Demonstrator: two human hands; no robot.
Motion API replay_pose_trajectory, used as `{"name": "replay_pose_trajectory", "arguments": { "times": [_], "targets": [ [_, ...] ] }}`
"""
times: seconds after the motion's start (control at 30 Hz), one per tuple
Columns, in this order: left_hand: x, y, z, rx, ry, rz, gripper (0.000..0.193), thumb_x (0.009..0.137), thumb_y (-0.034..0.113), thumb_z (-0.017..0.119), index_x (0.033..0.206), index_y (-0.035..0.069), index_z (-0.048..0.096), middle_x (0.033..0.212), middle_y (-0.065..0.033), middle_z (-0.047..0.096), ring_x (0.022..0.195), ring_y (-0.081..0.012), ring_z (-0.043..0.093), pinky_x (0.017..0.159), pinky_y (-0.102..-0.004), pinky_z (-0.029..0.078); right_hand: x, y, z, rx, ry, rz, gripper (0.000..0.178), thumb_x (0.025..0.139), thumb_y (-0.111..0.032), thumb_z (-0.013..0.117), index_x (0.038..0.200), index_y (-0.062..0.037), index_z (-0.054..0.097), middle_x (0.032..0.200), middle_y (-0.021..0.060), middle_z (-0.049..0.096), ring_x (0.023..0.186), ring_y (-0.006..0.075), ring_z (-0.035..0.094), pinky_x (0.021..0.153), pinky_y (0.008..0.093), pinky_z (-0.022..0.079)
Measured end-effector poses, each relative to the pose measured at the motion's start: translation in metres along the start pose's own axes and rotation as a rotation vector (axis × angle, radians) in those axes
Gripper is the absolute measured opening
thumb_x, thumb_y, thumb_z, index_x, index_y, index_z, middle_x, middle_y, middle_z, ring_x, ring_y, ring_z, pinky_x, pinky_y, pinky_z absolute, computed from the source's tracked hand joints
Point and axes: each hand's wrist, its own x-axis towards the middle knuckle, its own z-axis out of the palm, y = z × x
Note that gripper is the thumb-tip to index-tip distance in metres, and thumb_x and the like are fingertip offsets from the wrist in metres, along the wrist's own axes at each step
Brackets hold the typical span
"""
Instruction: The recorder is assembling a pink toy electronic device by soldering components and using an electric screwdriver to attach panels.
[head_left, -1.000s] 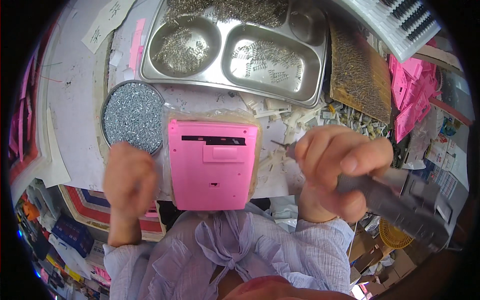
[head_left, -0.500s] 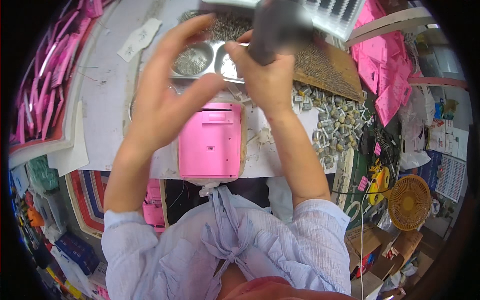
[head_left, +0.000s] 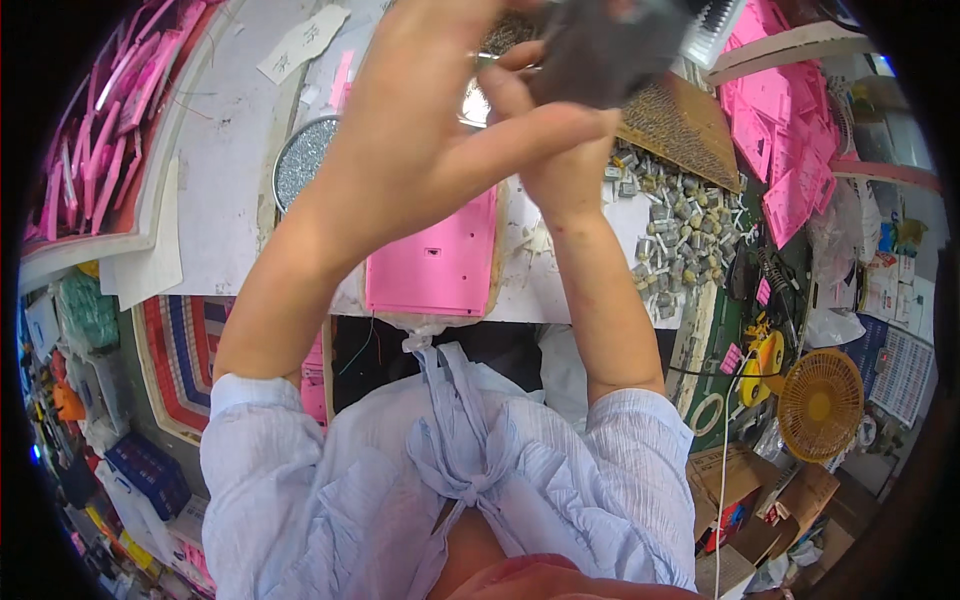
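My right hand (head_left: 545,150) is closed around a dark, thick-bodied tool (head_left: 610,55), whose near end is blurred; its exact kind cannot be made out. My left hand (head_left: 430,140) is raised in front of it with the thumb stretched out and the fingers running past the top edge. Nothing shows in that hand. Below both hands a flat pink plastic panel (head_left: 430,270) lies at the table's front edge, partly hidden by my left forearm. Behind the hands, a metal tray with small screws is mostly covered.
A round dish (head_left: 305,160) of small metal pieces stands left of the panel. Small metal parts (head_left: 685,235) are heaped at right beside a brown board (head_left: 685,135) of screws. Pink parts fill a bin (head_left: 150,240) at left and pile (head_left: 770,130) at right.
My left hand has moved up and right, now overlapping the tool and right hand from this viewpoint. The tool has shifted slightly right. The view has shifted, and the round dish shows more.
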Motion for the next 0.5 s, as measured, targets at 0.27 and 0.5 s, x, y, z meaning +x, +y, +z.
{"name": "replay_pose_trajectory", "arguments": {
  "times": [0.27, 0.5],
  "targets": [
    [-0.145, -0.013, 0.005, 0.165, -0.332, -0.218, 0.04, 0.079, 0.017, 0.078, 0.114, 0.004, 0.065, 0.117, -0.0129, 0.063, 0.109, -0.0336, 0.059, 0.094, -0.0437, 0.046, 0.0, 0.034, -0.011, 0.05, -0.191, -0.056, 0.015, 0.09, -0.003, 0.066, 0.1, 0.0015, 0.055, 0.063, 0.0053, 0.054, 0.049, 0.0126, 0.05, 0.049, 0.0302, 0.046],
    [-0.158, -0.015, 0.013, 0.22, -0.33, -0.245, 0.039, 0.075, 0.015, 0.077, 0.112, 0.005, 0.069, 0.118, -0.0099, 0.064, 0.111, -0.0324, 0.059, 0.096, -0.044, 0.045, -0.006, 0.053, -0.01, -0.121, -0.259, -0.11, 0.017, 0.092, -0.004, 0.066, 0.099, -0.0001, 0.051, 0.066, 0.0068, 0.055, 0.051, 0.0134, 0.052, 0.05, 0.0303, 0.046]
  ]
}}
